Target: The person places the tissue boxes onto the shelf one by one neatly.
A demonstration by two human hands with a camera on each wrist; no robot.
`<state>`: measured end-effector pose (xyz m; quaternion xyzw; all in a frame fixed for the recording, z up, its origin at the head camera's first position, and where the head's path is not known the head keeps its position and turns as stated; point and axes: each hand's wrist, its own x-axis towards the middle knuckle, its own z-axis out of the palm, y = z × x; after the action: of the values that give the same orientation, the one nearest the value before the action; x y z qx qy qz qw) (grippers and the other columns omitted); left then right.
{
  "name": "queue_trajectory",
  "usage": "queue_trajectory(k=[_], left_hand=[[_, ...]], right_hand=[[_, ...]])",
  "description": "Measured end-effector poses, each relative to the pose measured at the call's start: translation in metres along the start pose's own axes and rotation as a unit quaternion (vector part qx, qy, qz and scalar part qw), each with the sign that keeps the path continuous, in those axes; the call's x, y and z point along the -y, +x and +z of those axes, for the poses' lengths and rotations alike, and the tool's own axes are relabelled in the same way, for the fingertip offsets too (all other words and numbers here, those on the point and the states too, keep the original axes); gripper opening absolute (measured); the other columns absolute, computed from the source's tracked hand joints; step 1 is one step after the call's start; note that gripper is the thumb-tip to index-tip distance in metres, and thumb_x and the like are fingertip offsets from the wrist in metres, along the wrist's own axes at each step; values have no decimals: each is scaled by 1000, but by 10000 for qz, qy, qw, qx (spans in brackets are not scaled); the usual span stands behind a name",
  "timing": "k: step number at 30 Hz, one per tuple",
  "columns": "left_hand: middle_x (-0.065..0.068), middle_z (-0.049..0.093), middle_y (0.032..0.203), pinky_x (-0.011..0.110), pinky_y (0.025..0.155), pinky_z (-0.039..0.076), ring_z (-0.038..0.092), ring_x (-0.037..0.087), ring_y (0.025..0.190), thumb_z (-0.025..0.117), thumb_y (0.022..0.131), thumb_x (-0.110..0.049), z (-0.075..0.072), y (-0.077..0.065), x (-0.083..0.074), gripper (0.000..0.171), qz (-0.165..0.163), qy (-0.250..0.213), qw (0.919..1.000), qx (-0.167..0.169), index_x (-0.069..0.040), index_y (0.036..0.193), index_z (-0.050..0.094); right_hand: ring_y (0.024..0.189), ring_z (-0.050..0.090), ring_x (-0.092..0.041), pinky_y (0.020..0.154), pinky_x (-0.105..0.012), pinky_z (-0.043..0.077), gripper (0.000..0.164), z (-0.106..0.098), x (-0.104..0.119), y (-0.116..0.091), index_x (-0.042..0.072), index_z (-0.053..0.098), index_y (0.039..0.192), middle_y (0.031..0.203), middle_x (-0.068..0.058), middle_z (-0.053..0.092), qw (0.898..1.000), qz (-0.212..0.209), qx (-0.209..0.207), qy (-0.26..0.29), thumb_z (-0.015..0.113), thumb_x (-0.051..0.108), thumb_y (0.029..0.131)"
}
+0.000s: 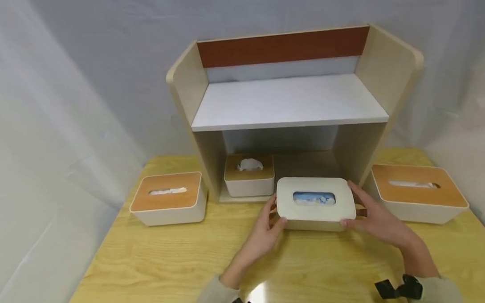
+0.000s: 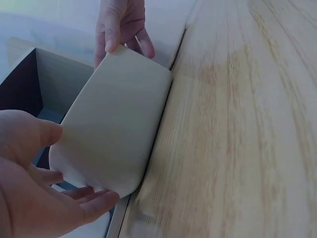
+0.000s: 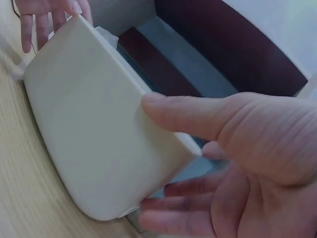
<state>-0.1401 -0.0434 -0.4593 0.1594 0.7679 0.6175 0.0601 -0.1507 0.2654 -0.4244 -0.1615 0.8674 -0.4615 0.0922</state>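
A cream tissue box (image 1: 317,215) with an oval slot, blue-and-white packaging showing inside, is held between both hands in front of the shelf's lower compartment. My left hand (image 1: 265,231) grips its left end, thumb at the front top edge. At the opposite end my right hand (image 1: 375,216) holds it the same way, thumb on the near corner. The left wrist view shows the box's plain front (image 2: 111,119) close over the wooden table. In the right wrist view, the right thumb (image 3: 183,111) presses the top edge while the fingers sit around the end.
A two-level shelf (image 1: 289,103) stands at the back. Inside its lower compartment, at the left, sits a small wood-topped tissue box (image 1: 249,187). Wood-topped tissue boxes flank the shelf, one on the left (image 1: 170,214) and a longer one on the right (image 1: 421,210).
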Motion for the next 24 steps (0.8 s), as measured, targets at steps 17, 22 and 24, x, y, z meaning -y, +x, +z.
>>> queue_trajectory(k=[17,22,24], left_hand=[[30,30,153,50,111,36,36,46,139,60,97,-8,2,-12,-12,61,-133,191,9997,15,5,146,27],[30,26,154,56,111,35,34,47,138,63,95,-17,1,-12,-13,72,-251,623,9977,40,1,152,24],[29,25,154,56,111,34,34,45,138,64,95,-17,1,-12,-14,76,-231,661,9975,129,2,154,20]], right_hand=[[117,57,-44,75,-32,57,107,5,19,-3,4,-4,159,156,-35,19,9987,443,195,-134,75,20,89],[103,66,-35,72,-31,57,106,2,17,-3,5,-1,159,151,-38,28,9984,509,115,-193,76,22,88],[101,68,-33,71,-31,58,106,1,18,-3,4,2,159,149,-39,31,9985,489,51,-243,77,23,87]])
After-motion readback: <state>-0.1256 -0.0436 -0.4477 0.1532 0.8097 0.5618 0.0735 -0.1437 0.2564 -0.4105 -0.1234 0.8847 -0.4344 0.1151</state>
